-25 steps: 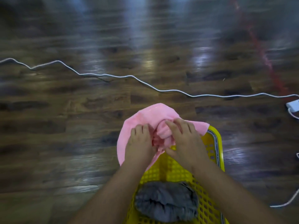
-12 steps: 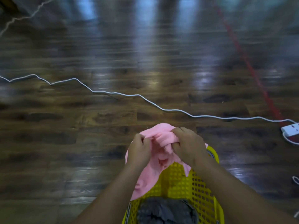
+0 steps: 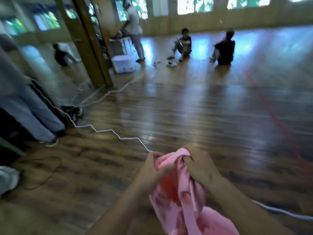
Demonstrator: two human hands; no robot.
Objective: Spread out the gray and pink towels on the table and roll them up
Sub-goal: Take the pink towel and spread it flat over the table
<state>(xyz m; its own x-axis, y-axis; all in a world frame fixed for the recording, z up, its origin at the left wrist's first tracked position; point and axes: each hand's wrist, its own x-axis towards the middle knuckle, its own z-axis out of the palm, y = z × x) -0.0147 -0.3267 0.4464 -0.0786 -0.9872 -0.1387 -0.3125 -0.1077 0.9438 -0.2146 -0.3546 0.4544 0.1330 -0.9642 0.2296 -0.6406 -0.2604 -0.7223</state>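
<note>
The pink towel (image 3: 188, 200) hangs bunched in front of me at the bottom centre, held up off the floor. My left hand (image 3: 152, 168) pinches its upper edge on the left. My right hand (image 3: 198, 163) is closed around the top fold on the right. The towel drapes down between my forearms and out of the bottom of the frame. The gray towel and the yellow basket are out of view. No table is in view.
A white cable (image 3: 108, 131) zigzags across the wooden floor toward my hands. A person's legs in gray trousers (image 3: 33, 112) stand at the left. Two people (image 3: 184, 43) sit on the floor far ahead, near a white box (image 3: 123, 63) and a wooden post (image 3: 91, 48).
My view has swung up from the floor and basket to the room. The basket with the gray towel has left the frame. Both hands have lifted the pink towel higher.
</note>
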